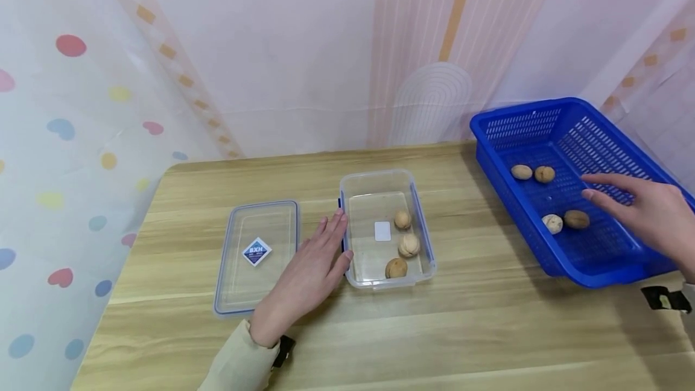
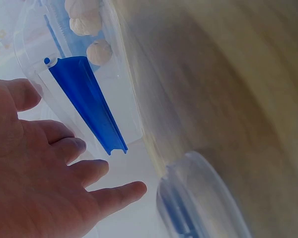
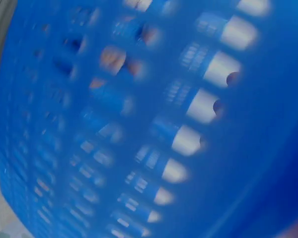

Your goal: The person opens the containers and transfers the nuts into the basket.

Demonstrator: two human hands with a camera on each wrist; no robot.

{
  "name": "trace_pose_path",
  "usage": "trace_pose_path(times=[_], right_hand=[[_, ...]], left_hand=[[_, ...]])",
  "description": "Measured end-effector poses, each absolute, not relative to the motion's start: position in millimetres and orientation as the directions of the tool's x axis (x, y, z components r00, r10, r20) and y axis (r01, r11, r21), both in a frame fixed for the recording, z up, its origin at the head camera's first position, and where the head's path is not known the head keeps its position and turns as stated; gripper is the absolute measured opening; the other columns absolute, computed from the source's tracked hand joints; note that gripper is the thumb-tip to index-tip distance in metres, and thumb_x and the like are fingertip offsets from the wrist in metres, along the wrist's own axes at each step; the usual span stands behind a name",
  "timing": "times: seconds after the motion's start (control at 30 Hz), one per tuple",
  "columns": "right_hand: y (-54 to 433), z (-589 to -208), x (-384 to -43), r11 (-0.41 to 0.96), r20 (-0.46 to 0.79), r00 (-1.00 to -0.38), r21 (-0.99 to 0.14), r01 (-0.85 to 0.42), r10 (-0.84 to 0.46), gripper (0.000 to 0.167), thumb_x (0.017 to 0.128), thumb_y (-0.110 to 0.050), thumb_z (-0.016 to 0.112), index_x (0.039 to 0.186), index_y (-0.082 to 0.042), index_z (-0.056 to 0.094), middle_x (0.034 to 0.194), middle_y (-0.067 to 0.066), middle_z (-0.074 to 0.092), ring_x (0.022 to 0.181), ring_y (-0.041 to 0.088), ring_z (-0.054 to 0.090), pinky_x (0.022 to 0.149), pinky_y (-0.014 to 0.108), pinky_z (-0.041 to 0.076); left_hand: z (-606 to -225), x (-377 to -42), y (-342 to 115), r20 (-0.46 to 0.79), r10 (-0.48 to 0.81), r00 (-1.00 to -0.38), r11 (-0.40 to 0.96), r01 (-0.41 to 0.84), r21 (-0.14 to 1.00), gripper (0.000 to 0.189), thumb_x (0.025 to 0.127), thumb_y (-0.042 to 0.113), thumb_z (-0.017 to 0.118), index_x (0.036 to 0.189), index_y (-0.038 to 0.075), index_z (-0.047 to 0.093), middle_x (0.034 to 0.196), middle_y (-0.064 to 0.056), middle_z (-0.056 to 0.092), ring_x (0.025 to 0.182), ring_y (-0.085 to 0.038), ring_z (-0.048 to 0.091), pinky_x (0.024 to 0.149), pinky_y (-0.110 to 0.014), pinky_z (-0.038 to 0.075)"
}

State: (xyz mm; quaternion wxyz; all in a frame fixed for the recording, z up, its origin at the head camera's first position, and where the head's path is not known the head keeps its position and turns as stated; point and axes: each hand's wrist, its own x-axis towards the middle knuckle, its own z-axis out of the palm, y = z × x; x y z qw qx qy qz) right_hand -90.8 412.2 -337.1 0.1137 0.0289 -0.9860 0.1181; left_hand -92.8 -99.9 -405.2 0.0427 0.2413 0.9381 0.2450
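Left hand [image 1: 306,269]: fingers extended at container [image 1: 362,201] edge; lid [image 1: 239,285] leftward, label [image 1: 256,251] "BXH". Right hand [image 1: 646,207]: finger-thumb gap, over basket [image 1: 505,195] rim.

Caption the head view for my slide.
Left hand beside a clear container of three walnuts; right hand over a blue basket with four more walnuts visible.

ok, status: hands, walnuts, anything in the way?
Left hand at clear container's left side; right hand over blue basket, empty. Walnuts: three in container, four visible in basket. Lid off, lying left; no obstruction seen.
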Motion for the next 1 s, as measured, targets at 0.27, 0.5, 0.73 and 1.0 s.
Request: trace_pose_path(times=[0.27, 0.5, 0.73, 1.0], right_hand=[[391, -331, -70, 0.945, 0.352, -0.936, -0.309, -0.111, 0.005, 0.042, 0.108, -0.029, 0.059, 0.133, 0.004, 0.065, 0.132, 0.039, 0.058, 0.069, 0.038, 0.064, 0.058, 0.048, 0.048], [365, -325, -57, 0.863, 0.449, -0.892, -0.467, -0.191, 0.045, 0.039, 0.106, -0.015, 0.061, 0.139, 0.006, 0.061, 0.146, 0.034, 0.052, 0.151, 0.022, 0.036, 0.124, 0.049, 0.024], [340, -318, -48, 0.829, 0.511, -0.855, -0.515, -0.219, 0.091, 0.042, 0.101, -0.013, 0.069, 0.142, -0.009, 0.064, 0.145, -0.027, 0.052, 0.135, -0.014, 0.038, 0.110, 0.007, 0.023], [311, -314, -40, 0.779, 0.583, -0.813, -0.520, -0.352, 0.021, 0.047, 0.094, -0.004, 0.076, 0.139, -0.013, 0.069, 0.134, -0.036, 0.056, 0.122, -0.016, 0.051, 0.097, 0.004, 0.035]], left_hand=[[-405, -93, -100, 0.018, 0.469, -0.883, 0.770, 0.419, 0.481, 0.065, 0.112, 0.038, 0.042, 0.165, 0.008, 0.022, 0.171, -0.002, 0.011, 0.156, -0.035, 0.016, 0.115, -0.069, 0.029], [-405, -93, -100, 0.033, 0.471, -0.882, 0.764, 0.426, 0.485, 0.064, 0.111, 0.037, 0.043, 0.164, 0.007, 0.023, 0.171, -0.003, 0.012, 0.156, -0.037, 0.018, 0.114, -0.069, 0.031], [-405, -93, -100, 0.044, 0.468, -0.883, 0.765, 0.429, 0.480, 0.064, 0.111, 0.037, 0.043, 0.164, 0.006, 0.024, 0.171, -0.003, 0.014, 0.156, -0.037, 0.019, 0.113, -0.070, 0.031], [-406, -93, -100, 0.036, 0.467, -0.883, 0.767, 0.425, 0.481, 0.064, 0.112, 0.038, 0.042, 0.164, 0.007, 0.022, 0.172, -0.004, 0.013, 0.156, -0.037, 0.018, 0.113, -0.071, 0.030]])
